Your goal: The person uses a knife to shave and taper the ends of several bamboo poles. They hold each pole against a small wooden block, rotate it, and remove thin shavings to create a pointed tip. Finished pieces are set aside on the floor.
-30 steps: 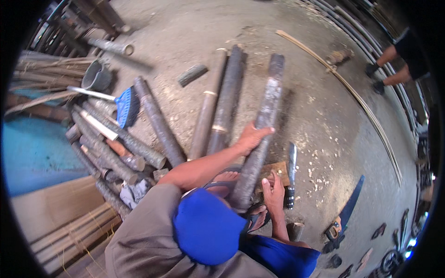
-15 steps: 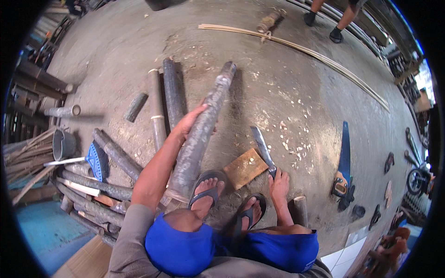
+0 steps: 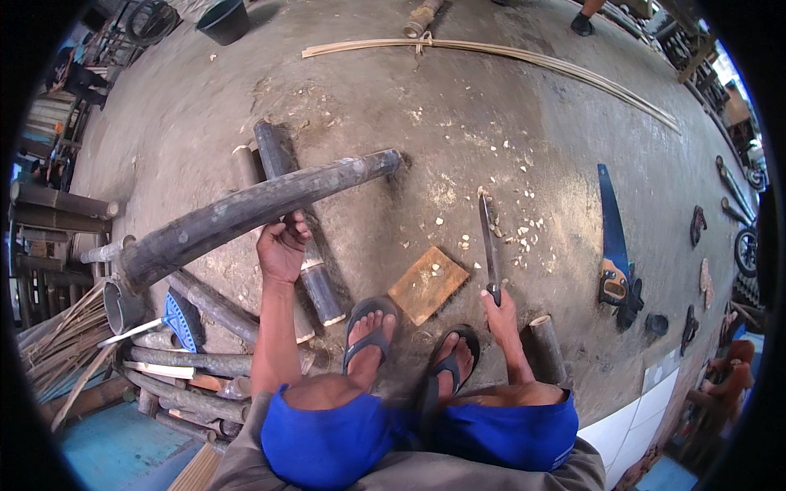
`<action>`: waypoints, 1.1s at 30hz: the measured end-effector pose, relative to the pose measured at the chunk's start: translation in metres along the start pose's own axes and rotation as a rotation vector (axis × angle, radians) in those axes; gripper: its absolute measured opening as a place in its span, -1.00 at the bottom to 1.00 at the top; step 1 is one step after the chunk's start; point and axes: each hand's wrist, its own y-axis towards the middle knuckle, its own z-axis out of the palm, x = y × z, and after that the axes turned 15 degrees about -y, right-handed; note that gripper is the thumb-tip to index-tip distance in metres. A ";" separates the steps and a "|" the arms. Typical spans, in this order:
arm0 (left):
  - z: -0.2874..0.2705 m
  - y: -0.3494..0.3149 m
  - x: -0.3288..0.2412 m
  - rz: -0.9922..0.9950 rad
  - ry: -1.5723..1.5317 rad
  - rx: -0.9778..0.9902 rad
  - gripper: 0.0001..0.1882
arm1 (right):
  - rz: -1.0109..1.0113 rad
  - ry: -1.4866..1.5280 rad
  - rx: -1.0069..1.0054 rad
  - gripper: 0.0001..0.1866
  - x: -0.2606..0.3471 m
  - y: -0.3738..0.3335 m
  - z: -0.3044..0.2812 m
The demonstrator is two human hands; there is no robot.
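Note:
A thick, dark bamboo pole [image 3: 237, 211] lies slanting across my left hand [image 3: 283, 245], its far end pointing right. My fingers curl round it from below, partly hidden behind it. In my right hand [image 3: 501, 313] is the handle of a long-bladed knife [image 3: 490, 241], its blade pointing away from me over the floor. Between the hands, in front of my sandalled feet, a rectangular wooden block [image 3: 427, 286] rests on the concrete. Other bamboo pieces [image 3: 322, 293] lie beneath and behind the held pole.
A blue handsaw [image 3: 611, 237] lies at the right. Stacked bamboo poles [image 3: 184, 360], a blue dustpan-like tool [image 3: 182, 322] and a grey bucket [image 3: 123, 304] are at the left. Thin bamboo strips [image 3: 491, 53] stretch across the far floor. A short bamboo piece [image 3: 547, 348] stands near my right knee.
The bamboo pole in my left hand has swung from pointing away to lying crosswise, its near end now far left. My right hand has turned the knife more upright in view.

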 end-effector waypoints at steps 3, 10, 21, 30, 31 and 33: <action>0.011 0.006 0.013 0.065 0.252 -0.123 -0.59 | -0.131 -0.098 -0.051 -0.60 -0.016 0.006 0.008; 0.007 0.014 0.017 0.467 0.199 -0.260 -0.14 | -0.215 -0.280 0.138 -0.54 0.008 -0.021 0.037; 0.071 0.042 0.003 0.644 0.155 -0.261 -0.39 | 0.030 0.362 0.101 -0.74 0.030 -0.032 0.050; 0.092 0.053 0.039 0.568 0.263 -0.200 -0.32 | -0.170 0.036 -0.088 -0.69 0.041 -0.017 0.018; 0.097 0.055 0.040 0.514 0.217 -0.187 -0.30 | -0.131 -0.016 -0.083 -0.67 0.044 -0.014 0.014; 0.107 0.056 0.049 0.507 0.210 -0.214 -0.25 | -0.234 -0.061 -0.210 -0.65 0.051 -0.016 0.009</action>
